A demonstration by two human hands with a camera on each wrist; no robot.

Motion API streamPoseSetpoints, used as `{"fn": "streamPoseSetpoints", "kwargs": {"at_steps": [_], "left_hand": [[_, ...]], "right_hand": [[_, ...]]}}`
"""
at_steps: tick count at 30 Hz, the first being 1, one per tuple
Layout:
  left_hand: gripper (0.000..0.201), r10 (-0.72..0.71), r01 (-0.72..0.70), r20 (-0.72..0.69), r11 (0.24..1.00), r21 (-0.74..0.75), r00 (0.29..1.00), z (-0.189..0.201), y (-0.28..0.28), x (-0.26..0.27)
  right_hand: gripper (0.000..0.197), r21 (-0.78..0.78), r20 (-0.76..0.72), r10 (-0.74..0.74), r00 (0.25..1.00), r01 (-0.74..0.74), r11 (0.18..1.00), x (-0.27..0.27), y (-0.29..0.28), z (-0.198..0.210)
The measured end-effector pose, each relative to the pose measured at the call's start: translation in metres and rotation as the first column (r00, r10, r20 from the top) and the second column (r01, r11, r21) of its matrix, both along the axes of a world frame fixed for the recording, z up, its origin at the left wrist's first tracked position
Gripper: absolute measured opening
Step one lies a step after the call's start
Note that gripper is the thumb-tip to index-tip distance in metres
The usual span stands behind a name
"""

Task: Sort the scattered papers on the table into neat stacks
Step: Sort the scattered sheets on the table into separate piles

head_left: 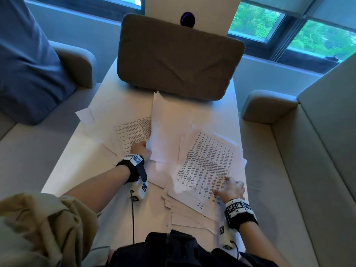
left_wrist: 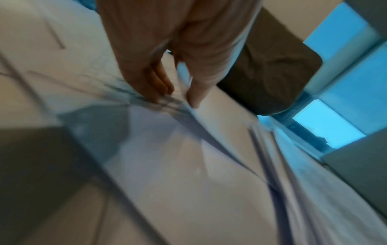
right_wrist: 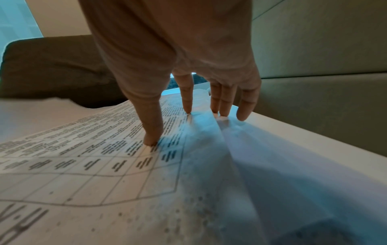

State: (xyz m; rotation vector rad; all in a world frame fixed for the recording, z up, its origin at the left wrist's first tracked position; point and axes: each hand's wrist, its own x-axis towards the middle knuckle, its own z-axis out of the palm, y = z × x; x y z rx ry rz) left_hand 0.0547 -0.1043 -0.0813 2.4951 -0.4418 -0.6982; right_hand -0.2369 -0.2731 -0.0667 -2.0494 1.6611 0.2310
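Sorting loose papers on a white desk [head_left: 63, 170], both hands down on the sheets.

The left hand [head_left: 140, 150] pinches the edge of a blank white sheet [head_left: 169, 128] between thumb and fingers, beside a printed page [head_left: 133, 132] lying mid-desk. The right hand [head_left: 232, 189] is spread, its fingertips [right_wrist: 153, 140] pressing a printed table page [head_left: 208, 160] atop a ragged pile [head_left: 185, 214] at the desk's near right. Handwritten letters "HR" [head_left: 200, 205] sit at that page's near edge; the printed text is too small to read. A brown cushion [head_left: 179, 56] stands at the far end.
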Motion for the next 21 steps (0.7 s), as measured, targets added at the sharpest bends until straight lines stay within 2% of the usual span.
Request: {"fn": "streamPoseSetpoints", "kwargs": {"at_steps": [1,4,6,8,10,12,14,15,17,18,19,21], "left_hand": [[0.016,0.027,-0.028,-0.006,0.993,-0.116,1.0,0.006,-0.004,-0.004],[0.017,0.08,-0.07,0.016,0.939,-0.338,0.997,0.036,-0.014,-0.017],[0.035,0.116,-0.06,0.107,0.902,-0.427,0.987,0.062,-0.017,-0.021],[0.036,0.171,-0.035,0.19,0.826,-0.563,0.967,0.092,-0.019,-0.027],[0.026,0.199,0.038,0.277,0.745,-0.666,0.94,0.116,-0.018,-0.034],[0.021,0.202,0.103,0.325,0.687,-0.72,0.924,0.134,-0.016,-0.045],[0.025,0.18,0.125,0.305,0.638,-0.76,0.935,0.146,-0.015,-0.058],[0.029,0.142,0.143,0.295,0.632,-0.762,0.945,0.149,-0.014,-0.065],[0.038,0.012,0.207,0.282,0.649,-0.732,0.959,0.145,-0.012,-0.077],[0.04,-0.069,0.257,0.285,0.665,-0.701,0.956,0.14,-0.01,-0.08],[0.041,-0.157,0.318,0.292,0.68,-0.661,0.943,0.134,-0.007,-0.084],[0.035,-0.325,0.419,0.264,0.698,-0.581,0.908,0.122,-0.001,-0.086]], "right_hand": [[0.074,0.003,-0.006,0.004,1.0,-0.004,1.0,0.001,-0.001,0.0],[0.072,0.013,-0.043,0.016,0.999,-0.016,1.0,0.001,-0.002,0.003],[0.065,-0.004,-0.029,0.012,1.0,-0.012,1.0,0.004,-0.002,0.005],[0.056,-0.038,0.085,0.003,0.996,0.001,0.999,0.009,-0.005,0.01],[0.051,-0.027,0.295,-0.01,0.955,0.019,0.999,0.016,-0.009,0.017],[0.049,0.105,0.516,-0.104,0.85,0.057,0.993,0.027,-0.011,0.031],[0.043,0.348,0.677,-0.291,0.676,0.055,0.936,0.04,-0.008,0.047],[0.046,0.469,0.717,-0.392,0.576,0.018,0.883,0.046,-0.008,0.056],[0.07,0.614,0.736,-0.515,0.439,-0.113,0.781,0.055,-0.014,0.07],[0.077,0.639,0.74,-0.547,0.391,-0.156,0.753,0.057,-0.018,0.078],[0.074,0.653,0.735,-0.574,0.361,-0.151,0.742,0.057,-0.02,0.084],[0.046,0.633,0.742,-0.585,0.327,-0.057,0.772,0.052,-0.023,0.09]]}}
